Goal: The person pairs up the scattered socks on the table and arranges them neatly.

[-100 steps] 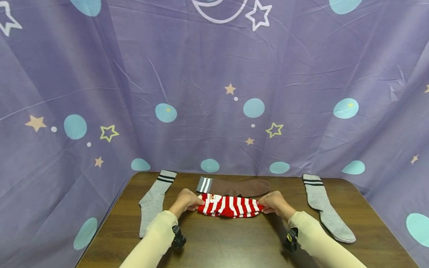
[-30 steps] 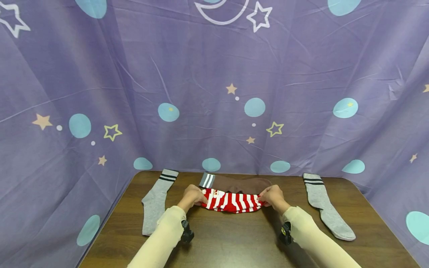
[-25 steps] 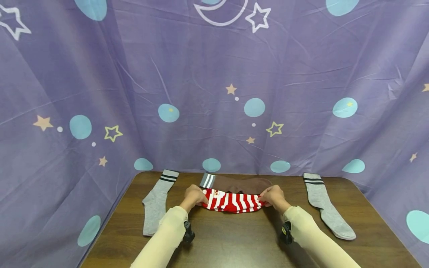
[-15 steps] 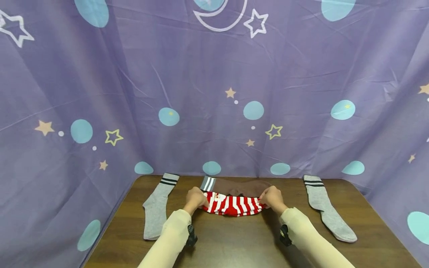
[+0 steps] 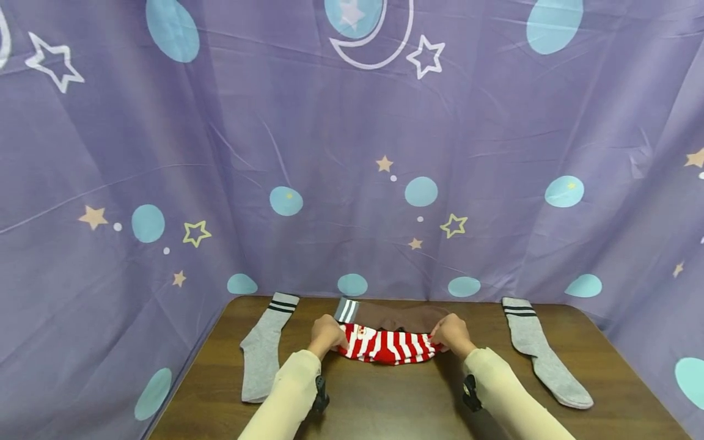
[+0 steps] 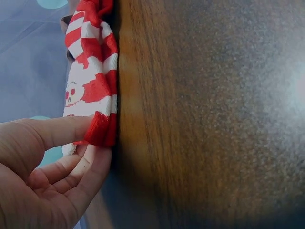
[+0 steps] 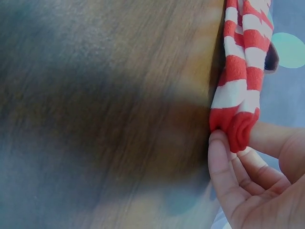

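Note:
A red-and-white striped sock (image 5: 392, 346) with a small face figure lies sideways in front of the brown sock (image 5: 385, 315). My left hand (image 5: 327, 334) pinches its left end between thumb and fingers; in the left wrist view the thumb (image 6: 66, 130) presses on the sock's red edge. At the other end, my right hand (image 5: 452, 333) pinches the red tip, with the fingers under it in the right wrist view (image 7: 248, 181). The brown sock has a grey cuff with white stripes, and the striped sock and right hand partly cover it.
A grey sock with black stripes (image 5: 265, 354) lies at the table's left, another grey sock (image 5: 544, 354) at its right. The brown wooden table (image 5: 396, 403) ends at a purple curtain (image 5: 341, 122) behind it.
Both hands have kept their pinch on the striped sock, shifting it slightly back against the brown sock since the oldest frame. The head view has tilted up a little.

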### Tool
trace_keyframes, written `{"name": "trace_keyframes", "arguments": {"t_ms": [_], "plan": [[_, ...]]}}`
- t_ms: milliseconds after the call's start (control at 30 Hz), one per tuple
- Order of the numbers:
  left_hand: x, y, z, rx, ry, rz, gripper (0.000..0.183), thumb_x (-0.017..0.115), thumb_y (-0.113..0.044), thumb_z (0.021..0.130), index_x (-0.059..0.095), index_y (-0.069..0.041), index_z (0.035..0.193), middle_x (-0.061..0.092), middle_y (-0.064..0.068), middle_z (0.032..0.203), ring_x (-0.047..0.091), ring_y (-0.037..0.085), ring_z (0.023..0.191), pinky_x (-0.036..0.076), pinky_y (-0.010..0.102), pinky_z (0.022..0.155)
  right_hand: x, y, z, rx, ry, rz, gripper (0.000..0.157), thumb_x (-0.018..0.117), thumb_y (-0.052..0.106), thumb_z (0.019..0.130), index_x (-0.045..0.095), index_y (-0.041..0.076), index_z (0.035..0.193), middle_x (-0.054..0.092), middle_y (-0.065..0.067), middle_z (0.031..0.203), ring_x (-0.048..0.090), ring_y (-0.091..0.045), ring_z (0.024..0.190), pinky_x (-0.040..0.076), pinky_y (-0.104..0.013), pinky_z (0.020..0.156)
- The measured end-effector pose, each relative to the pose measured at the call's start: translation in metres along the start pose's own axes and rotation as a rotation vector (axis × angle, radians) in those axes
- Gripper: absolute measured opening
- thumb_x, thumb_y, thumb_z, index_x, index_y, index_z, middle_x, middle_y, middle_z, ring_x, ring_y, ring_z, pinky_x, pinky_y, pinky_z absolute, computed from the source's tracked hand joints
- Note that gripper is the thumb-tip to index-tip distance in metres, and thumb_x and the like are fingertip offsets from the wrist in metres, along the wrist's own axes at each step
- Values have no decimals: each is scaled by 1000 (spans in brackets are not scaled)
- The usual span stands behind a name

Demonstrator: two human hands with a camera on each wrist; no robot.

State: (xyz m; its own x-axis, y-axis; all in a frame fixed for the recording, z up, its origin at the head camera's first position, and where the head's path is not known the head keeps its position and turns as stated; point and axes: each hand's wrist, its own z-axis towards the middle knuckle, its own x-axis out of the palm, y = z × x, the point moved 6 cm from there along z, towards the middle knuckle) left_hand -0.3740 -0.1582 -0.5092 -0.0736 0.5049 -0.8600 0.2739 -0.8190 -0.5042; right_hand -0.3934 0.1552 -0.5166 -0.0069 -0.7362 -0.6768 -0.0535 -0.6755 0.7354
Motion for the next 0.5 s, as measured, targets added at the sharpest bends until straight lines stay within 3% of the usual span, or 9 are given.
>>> {"name": "trace_keyframes", "arguments": {"t_ms": [233, 500], "plan": [[6, 4, 1, -6, 2, -11, 34, 97, -8, 55, 66, -3, 68, 62, 7, 59, 60, 11, 46, 53, 23, 53, 2, -4, 0, 31, 11, -9, 11, 76, -9, 68, 70, -1, 64, 64, -4, 61, 63, -13, 46, 58, -27, 48], [0, 3, -3, 14, -20, -24, 34, 96, -8, 55, 65, -3, 66, 63, 9, 63, 62, 18, 53, 53, 24, 54, 3, -2, 1, 44, 29, 27, 8, 76, -9, 67, 73, -2, 65, 67, -6, 61, 62, -12, 43, 58, -28, 47]]}}
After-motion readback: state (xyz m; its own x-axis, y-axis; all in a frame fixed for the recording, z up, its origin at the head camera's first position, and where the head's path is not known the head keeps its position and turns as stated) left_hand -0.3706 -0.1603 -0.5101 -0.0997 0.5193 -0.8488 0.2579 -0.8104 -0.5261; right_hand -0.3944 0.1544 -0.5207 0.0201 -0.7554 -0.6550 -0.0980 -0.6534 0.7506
